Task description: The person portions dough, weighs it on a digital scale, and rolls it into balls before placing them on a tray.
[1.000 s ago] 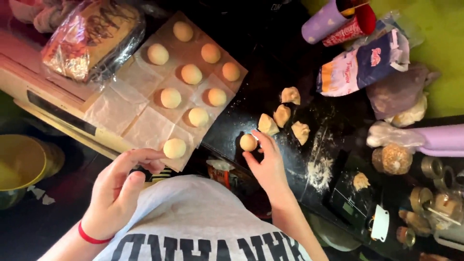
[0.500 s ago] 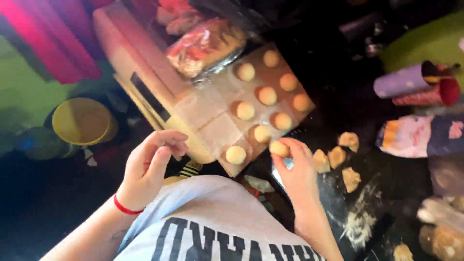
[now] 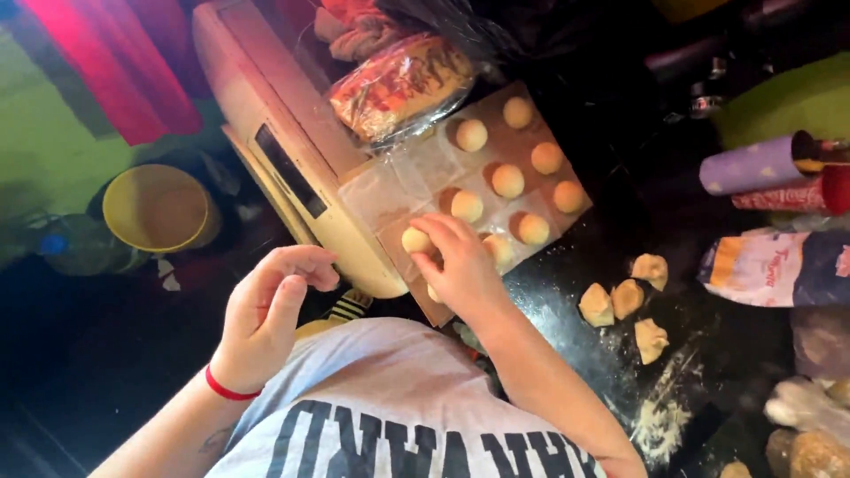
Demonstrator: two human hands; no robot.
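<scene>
Right now our right hand (image 3: 462, 265) pinches a small round dough ball (image 3: 415, 240) between thumb and fingertips, holding it at the near left corner of a sheet of baking paper (image 3: 416, 177). The ball is pale, smooth and matte, and it sits just at the paper's surface; we cannot tell whether it already rests there. Another ball peeks out from under the same hand's palm.

Beyond our right hand's knuckles lie more rolled balls (image 3: 507, 181) of the same soft, even shape, spaced apart in rows on the thin, creased, brownish paper. The paper lies over a cream-coloured, boxy appliance (image 3: 292, 168) with a dark panel along its side. Farther out on it rests a loaf in crinkled clear plastic wrap (image 3: 398, 84).

To the right of that hand, on the dark glossy desk (image 3: 567, 292), sit rough torn dough pieces (image 3: 624, 301), lumpy and irregular, near one another. Closer to our body from them, a dusting of white flour (image 3: 660, 420) streaks the surface. Well off to the right lie a paper flour bag (image 3: 770, 270) and two cylindrical tubes (image 3: 753, 168), one lilac, one red.

Our left hand (image 3: 266, 310) hovers apart from the dough, fingers curled loosely inward and holding nothing, a red band (image 3: 226, 389) round the wrist. Beyond it to the left, lower down, is a round yellow bowl (image 3: 158, 208).
</scene>
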